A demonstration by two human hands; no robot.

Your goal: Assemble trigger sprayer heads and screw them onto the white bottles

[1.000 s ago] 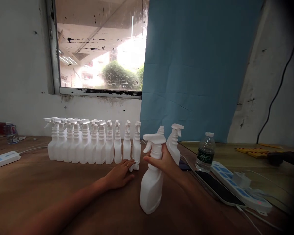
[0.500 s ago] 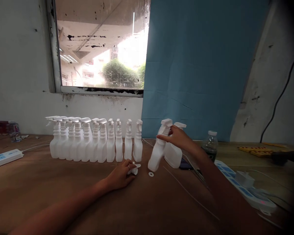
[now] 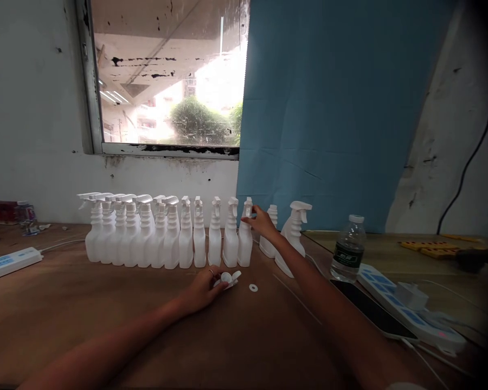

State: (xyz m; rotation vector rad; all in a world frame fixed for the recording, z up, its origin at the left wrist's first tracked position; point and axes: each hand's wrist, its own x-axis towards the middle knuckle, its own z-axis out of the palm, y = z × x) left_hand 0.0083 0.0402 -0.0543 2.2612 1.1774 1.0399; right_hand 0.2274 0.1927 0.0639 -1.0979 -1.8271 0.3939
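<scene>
My right hand (image 3: 264, 222) grips a white spray bottle (image 3: 245, 246) by its neck, upright at the right end of a row of similar bottles (image 3: 171, 244). On the table in front, my left hand (image 3: 207, 287) has its fingers closed round a white trigger spray head (image 3: 229, 278). A small white ring washer (image 3: 253, 288) lies just right of that hand. Behind my right forearm stand a bottle without a spray head (image 3: 270, 233) and another spray bottle (image 3: 295, 233) topped with a trigger.
To the right are a water bottle (image 3: 347, 249), a dark phone (image 3: 372, 307) on a cable, and a power strip (image 3: 410, 317). Another power strip (image 3: 14, 261) lies at the left. A wall with a window (image 3: 171, 81) and blue sheet (image 3: 325, 119) rises behind.
My right hand has carried the spray bottle left and set it upright at the row's end, uncovering a headless bottle behind. In my left hand the spray head has turned.
</scene>
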